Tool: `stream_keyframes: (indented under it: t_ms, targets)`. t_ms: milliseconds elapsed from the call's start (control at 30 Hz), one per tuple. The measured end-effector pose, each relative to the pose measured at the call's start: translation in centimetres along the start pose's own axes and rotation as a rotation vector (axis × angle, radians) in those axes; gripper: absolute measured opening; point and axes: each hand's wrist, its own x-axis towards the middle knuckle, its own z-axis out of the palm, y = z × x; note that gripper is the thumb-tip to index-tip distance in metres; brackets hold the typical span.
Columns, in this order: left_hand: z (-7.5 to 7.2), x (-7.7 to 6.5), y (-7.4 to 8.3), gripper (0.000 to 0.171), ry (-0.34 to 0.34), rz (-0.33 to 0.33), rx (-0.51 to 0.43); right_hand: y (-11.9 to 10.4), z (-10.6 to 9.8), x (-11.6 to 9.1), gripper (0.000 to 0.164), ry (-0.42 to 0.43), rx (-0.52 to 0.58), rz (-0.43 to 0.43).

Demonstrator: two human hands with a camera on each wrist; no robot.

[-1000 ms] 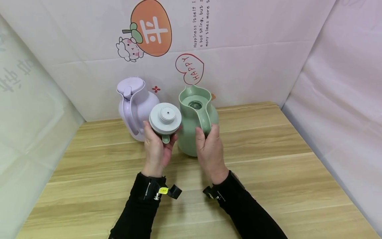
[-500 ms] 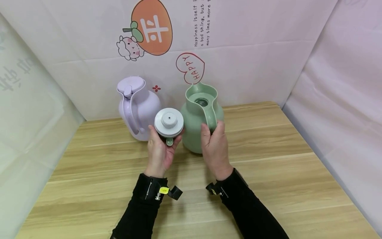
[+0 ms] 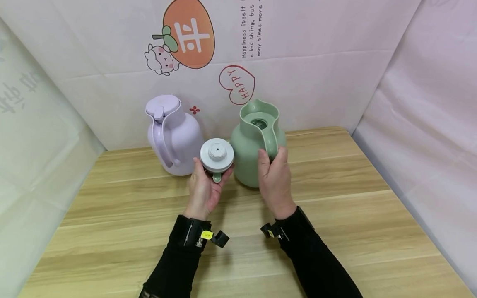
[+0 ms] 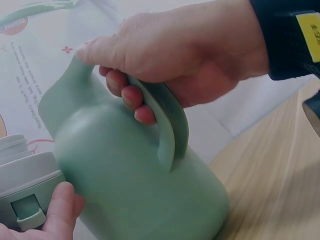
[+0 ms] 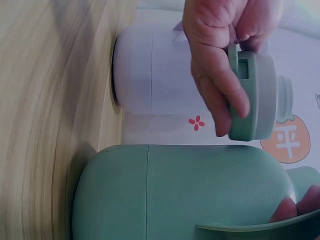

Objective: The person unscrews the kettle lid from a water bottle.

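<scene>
My left hand [image 3: 204, 190] grips a round lid [image 3: 217, 154] from below, thumb on one side and fingers on the other. Its pale grey stopper faces up, and a small green tab [image 4: 31, 219] sticks out of the green part underneath. My right hand [image 3: 276, 182] holds the handle [image 3: 270, 140] of a sage-green thermos jug [image 3: 246, 155]. The jug's mouth [image 3: 258, 123] is uncovered and shows a dark round opening. In the left wrist view, the right hand's fingers [image 4: 132, 96] curl around the handle. The lid sits just left of the jug's body.
A lavender thermos jug [image 3: 186, 145] with its lid on stands at the back left, handle toward me. Both jugs are near a printed white cloth backdrop [image 3: 313, 82] along the rear edge of the wooden table [image 3: 335, 198]. White cloth also hangs at both sides.
The green jug has moved right and slightly back, with my right hand on its handle. My left hand has shifted right and a little nearer with the lid. The lavender jug has stayed put.
</scene>
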Motion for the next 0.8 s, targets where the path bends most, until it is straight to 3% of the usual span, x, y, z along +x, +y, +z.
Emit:
stream_keyframes:
  t_ms: [500,800]
  targets:
    - [-1.6,0.9,-1.7,0.049,-0.043,-0.089,-0.018,0.9,-0.8,1.0,0.047,-0.008,0.018,-0.001]
    - [-1.8,1.3,-2.4,0.079,-0.106,-0.083,0.01,1.6,-1.0,1.5,0.049,0.007,0.018,0.004]
